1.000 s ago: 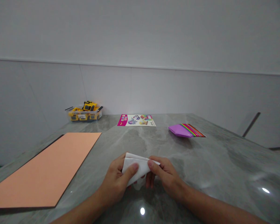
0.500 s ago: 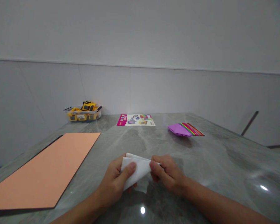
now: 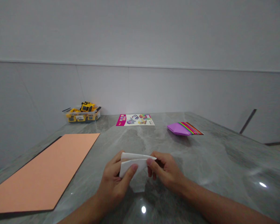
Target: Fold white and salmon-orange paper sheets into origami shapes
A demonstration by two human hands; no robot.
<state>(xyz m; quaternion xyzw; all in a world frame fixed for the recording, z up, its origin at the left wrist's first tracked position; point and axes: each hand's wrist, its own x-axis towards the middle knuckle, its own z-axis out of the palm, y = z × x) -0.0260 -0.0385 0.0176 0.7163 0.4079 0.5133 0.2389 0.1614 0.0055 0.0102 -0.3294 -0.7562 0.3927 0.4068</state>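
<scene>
A folded piece of white paper is held just above the grey tabletop, near the front middle. Its layers part along the top, leaving a narrow gap between a front and a back flap. My left hand grips the wide left end, thumb on the front face and fingers behind. At the pointed right end, my right hand pinches the paper between thumb and forefinger. The other right fingers curl beneath. The fingers behind the paper are partly hidden.
An orange sheet or board lies at left on the grey marbled table. Behind stand a clear box of yellow toy vehicles and a printed booklet. Fanned coloured paper lies at right, before the white wall.
The white paper has tilted so its top edge shows, and the gap between its flaps is wider. Both hands have turned slightly with it and still hold it.
</scene>
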